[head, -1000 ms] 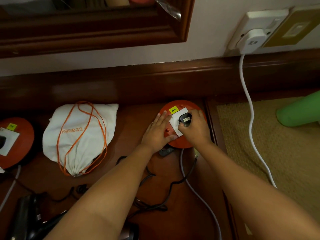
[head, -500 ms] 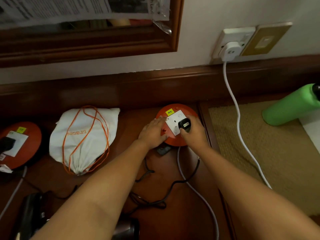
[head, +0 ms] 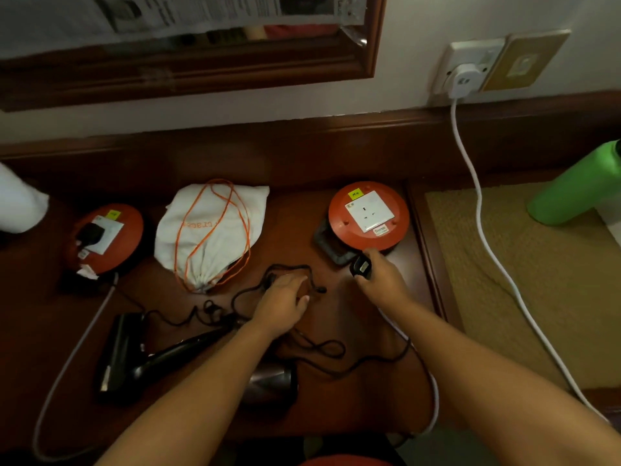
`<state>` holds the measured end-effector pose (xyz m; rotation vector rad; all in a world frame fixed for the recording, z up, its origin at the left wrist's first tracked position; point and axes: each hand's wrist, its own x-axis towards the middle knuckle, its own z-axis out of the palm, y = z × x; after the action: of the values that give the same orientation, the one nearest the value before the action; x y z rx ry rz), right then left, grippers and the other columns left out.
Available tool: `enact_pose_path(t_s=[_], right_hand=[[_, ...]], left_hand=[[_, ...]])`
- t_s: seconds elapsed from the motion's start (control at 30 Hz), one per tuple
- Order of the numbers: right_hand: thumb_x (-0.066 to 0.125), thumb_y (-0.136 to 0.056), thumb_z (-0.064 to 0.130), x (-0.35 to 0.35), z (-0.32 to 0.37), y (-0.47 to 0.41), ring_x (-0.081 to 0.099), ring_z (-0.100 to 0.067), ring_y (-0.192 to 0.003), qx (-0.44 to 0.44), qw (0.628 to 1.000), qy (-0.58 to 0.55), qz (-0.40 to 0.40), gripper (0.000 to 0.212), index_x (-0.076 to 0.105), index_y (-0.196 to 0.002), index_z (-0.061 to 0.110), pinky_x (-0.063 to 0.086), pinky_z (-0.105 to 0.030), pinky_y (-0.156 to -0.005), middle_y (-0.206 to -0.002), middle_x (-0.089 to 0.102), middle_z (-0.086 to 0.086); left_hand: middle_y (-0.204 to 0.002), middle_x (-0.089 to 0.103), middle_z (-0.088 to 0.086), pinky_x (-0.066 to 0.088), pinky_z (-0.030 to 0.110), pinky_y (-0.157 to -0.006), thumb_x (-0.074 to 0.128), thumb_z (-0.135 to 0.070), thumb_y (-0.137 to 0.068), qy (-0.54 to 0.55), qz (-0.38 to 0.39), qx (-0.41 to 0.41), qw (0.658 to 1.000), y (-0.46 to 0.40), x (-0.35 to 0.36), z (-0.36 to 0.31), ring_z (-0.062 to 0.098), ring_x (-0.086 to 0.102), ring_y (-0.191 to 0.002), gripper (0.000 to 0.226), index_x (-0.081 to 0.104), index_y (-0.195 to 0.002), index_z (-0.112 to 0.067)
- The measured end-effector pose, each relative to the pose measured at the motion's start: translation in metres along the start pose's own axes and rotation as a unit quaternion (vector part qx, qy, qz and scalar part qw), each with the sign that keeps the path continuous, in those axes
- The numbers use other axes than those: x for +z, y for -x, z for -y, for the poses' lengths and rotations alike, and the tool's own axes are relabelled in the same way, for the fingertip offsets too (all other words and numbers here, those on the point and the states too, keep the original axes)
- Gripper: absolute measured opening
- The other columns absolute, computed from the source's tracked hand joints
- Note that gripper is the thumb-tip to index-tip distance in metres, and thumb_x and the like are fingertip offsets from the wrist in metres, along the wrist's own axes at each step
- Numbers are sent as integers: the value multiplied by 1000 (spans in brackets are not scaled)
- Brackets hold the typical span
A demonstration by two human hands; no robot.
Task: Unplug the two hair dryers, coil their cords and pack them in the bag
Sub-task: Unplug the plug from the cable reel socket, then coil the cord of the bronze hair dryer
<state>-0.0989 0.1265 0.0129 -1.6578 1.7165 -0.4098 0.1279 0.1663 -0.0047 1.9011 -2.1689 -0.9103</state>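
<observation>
My right hand (head: 379,280) grips a black plug (head: 361,266) just in front of the right orange cable reel (head: 339,210), whose white socket (head: 369,213) is bare. My left hand (head: 284,302) lies palm down on the tangled black cord (head: 322,348), fingers reaching forward over a loop. A black hair dryer (head: 148,358) lies at the lower left. A second dryer (head: 272,381) shows partly under my left forearm. Another black plug (head: 90,234) sits in the left orange reel (head: 131,230). The white drawstring bag (head: 215,230) with orange strings lies flat between the reels.
A white cable (head: 484,230) runs from a wall plug (head: 465,79) across a woven mat (head: 524,297) on the right. A green bottle (head: 578,193) lies at the right edge. A wooden mirror frame (head: 201,65) hangs above the dark wooden desk (head: 386,381).
The black plug has come out of the right reel's socket in my right hand. My left hand left the reel and moved down onto the cord. The view has pulled back.
</observation>
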Motion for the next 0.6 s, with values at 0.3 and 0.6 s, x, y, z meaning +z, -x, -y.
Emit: enact_pose_path(t_s=[0.3, 0.6], right_hand=[[58, -87, 13, 46, 7, 13, 56, -36, -104, -47, 987, 111, 104, 38, 46, -123, 8, 45, -36, -81, -120, 57, -18], [55, -85, 5, 72, 21, 39, 52, -35, -108, -50, 993, 100, 32, 32, 53, -116, -1, 43, -37, -89, -118, 55, -18]], left_hand=[[-151, 33, 9, 31, 41, -112, 58, -36, -91, -53, -58, -47, 996, 97, 4, 32, 27, 28, -142, 62, 37, -145, -15], [-137, 40, -4, 38, 37, -100, 45, -79, -77, -95, 87, -19, 992, 139, 4, 60, 18, 43, -125, 87, 27, -146, -28]])
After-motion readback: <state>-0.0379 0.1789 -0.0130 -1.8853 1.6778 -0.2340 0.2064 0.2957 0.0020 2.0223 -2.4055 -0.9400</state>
